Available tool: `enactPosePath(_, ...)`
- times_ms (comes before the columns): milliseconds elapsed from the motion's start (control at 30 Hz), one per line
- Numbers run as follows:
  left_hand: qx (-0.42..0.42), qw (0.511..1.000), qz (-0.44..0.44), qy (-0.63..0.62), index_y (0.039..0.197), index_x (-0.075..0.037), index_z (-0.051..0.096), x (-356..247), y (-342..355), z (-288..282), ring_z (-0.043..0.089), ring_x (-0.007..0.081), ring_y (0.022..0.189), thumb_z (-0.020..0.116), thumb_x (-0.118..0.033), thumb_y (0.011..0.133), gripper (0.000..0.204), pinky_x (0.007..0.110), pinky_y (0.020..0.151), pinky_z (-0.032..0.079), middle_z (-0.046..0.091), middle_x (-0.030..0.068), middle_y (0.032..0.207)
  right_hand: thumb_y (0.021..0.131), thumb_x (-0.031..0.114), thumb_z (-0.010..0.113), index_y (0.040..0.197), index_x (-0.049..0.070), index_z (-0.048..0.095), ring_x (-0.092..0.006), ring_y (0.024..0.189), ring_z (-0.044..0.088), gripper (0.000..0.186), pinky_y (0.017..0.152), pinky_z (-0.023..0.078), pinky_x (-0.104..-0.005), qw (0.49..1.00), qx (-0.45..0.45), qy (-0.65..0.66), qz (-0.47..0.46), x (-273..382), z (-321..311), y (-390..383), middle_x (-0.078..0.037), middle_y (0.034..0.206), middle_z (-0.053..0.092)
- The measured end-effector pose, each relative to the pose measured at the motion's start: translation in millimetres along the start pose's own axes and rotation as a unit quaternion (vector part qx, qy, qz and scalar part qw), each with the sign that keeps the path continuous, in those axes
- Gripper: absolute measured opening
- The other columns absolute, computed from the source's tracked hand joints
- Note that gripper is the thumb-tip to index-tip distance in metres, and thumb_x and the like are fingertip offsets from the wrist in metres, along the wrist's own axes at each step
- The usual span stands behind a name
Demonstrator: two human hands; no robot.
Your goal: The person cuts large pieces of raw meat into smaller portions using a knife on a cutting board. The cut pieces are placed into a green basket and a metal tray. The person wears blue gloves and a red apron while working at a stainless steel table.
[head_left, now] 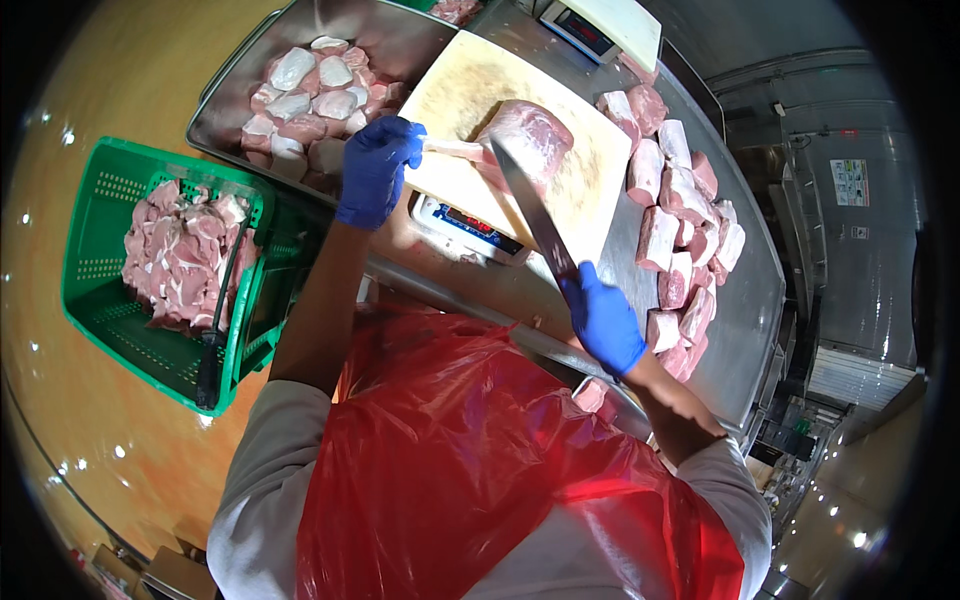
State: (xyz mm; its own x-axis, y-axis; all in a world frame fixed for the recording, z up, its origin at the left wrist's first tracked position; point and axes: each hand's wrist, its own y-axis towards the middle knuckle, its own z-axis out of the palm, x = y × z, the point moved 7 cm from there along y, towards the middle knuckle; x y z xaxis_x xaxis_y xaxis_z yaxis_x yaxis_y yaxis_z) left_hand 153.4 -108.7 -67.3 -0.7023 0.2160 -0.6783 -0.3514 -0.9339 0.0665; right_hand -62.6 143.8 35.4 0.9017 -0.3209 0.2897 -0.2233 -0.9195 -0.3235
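A chunk of raw meat [538, 135] lies on a pale cutting board [470, 75]. My left hand [378, 170], in a blue glove, is closed on the end of a pale strip [455, 148] that stretches left from the chunk. Whether the strip is still joined to it I cannot tell. In my blue-gloved right hand [605, 322] is the handle of a long-bladed knife [537, 212]. Its blade slants up and left across the board, with the tip at the chunk's near left side, by the strip.
Left of the board stands a metal tub [225, 115] of meat chunks. Lower left, a green basket [95, 290] holds meat trimmings and a black-handled rod [208, 370]. Many meat pieces [685, 195] lie right on the metal table. A scale [465, 225] shows beneath the board; another [580, 35] stands behind.
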Motion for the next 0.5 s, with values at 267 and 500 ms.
enactPosePath(267,0.094,0.991,-0.050,-0.077,0.094,-0.001,0.069,3,2,43,0.059,0.0143,0.066,0.066,0.008,0.082,0.016,0.025,0.060,0.047,0.071,0.0100,0.088,0.101,0.023,0.053,0.114,0.000,0.049,-0.0499,0.079,0.065,0.026,0.070,0.049,-0.0587,0.983,-0.147,0.078,-0.071,92,-17,126,-0.033,0.084,0.065)
enactPosePath(500,0.060,0.977,-0.077,-0.187,0.096,-0.005,0.065,25,-3,37,0.041,0.0080,0.056,0.064,0.002,0.087,0.011,0.020,0.052,0.033,0.050,-0.0015,0.072,0.099,0.020,0.053,0.119,0.002,0.049,-0.0499,0.079,0.065,0.027,0.071,0.050,-0.0578,0.995,-0.043,-0.022,-0.086,44,7,81,-0.031,0.083,0.066)
